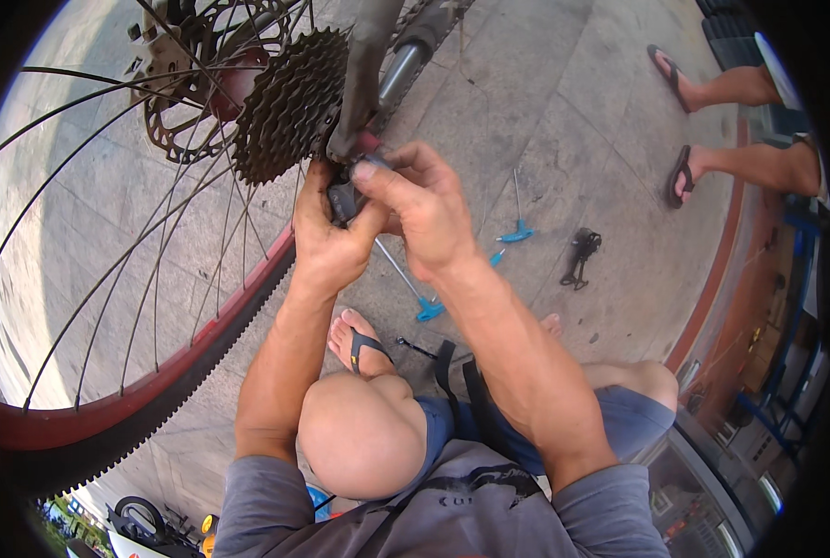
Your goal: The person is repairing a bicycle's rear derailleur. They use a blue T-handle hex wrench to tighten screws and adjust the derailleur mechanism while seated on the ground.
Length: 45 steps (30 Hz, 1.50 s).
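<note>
A bicycle rear wheel with a red rim [205, 344] fills the left, with a black cassette [289, 102], a disc rotor [175, 130] and a grey frame tube [362, 74] at the top. Just below the cassette, my left hand [334, 237] grips a small dark metal part [343, 202] at the frame's rear end. My right hand [424, 209] is closed on the same part, thumb pressed against its top; the detail under the fingers is hidden. A black derailleur [577, 256] lies on the ground to the right of my hands.
Blue-handled T-wrenches [517, 232] and a small wrench [417, 347] lie on the tiled ground [573, 167]. Another person's two feet in sandals [683, 177] are at the right, beside blue metal racks [787, 353]. A small wheel [136, 516] shows at the lower left.
</note>
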Available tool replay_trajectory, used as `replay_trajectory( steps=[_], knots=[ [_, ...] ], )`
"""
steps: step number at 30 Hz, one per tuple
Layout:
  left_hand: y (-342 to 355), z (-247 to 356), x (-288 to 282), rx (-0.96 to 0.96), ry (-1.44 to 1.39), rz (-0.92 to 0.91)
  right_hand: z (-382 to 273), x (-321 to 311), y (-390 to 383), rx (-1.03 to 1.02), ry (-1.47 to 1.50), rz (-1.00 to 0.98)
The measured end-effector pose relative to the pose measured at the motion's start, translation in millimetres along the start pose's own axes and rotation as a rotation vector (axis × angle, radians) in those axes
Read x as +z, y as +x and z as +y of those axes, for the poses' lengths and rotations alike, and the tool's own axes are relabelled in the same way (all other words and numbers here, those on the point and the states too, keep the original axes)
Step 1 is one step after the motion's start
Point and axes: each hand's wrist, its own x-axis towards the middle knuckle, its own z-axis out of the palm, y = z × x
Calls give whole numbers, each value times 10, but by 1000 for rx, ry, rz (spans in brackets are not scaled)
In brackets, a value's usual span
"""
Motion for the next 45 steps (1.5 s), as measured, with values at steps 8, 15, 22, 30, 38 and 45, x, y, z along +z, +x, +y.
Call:
replay_trajectory(
  steps=[8,15,22,30,38,45],
  knots=[
    [-26,96,71,-10,-32,51,-31,-48,-10,11,-53,-35],
    [-4,139,117,42,-91,135,54,-232,20,-124,-234,-142],
    [38,103,19,-4,-72,50,116,-189,-28,-208,-325,-105],
    [16,91,52,29,-46,78,71,-214,-10,-222,-342,-111],
    [13,82,66,29,-163,82,106,-131,-76,-346,-558,-8],
    [24,76,73,46,-124,111,55,-134,-40,-332,-508,-75]
  ],
)
